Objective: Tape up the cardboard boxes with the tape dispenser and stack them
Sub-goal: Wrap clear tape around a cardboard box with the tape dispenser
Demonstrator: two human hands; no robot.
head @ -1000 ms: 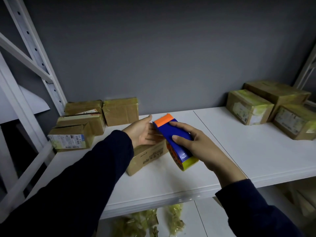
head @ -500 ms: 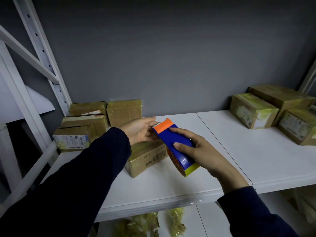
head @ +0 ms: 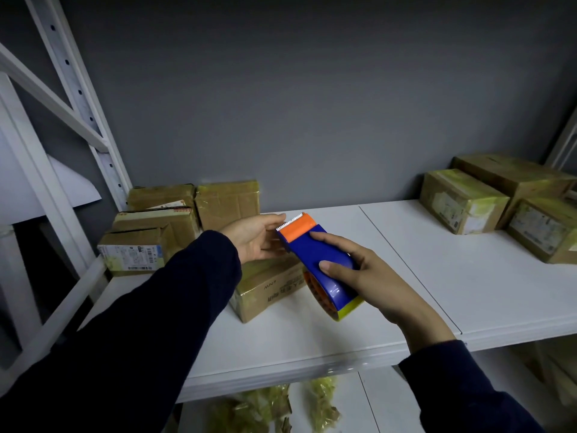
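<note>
Head view: right hand (head: 374,279) clasps the tape dispenser (head: 312,251) mid-body; left hand (head: 253,239) lies open alongside. Judged light and rigid; keep off the teeth.

A white shelf (head: 390,276) ran along a grey wall. A cluster of cardboard boxes (head: 162,226) sat at its back left, one box (head: 268,289) lay near the front middle, and three taped boxes (head: 462,201) were grouped at the right.
</note>
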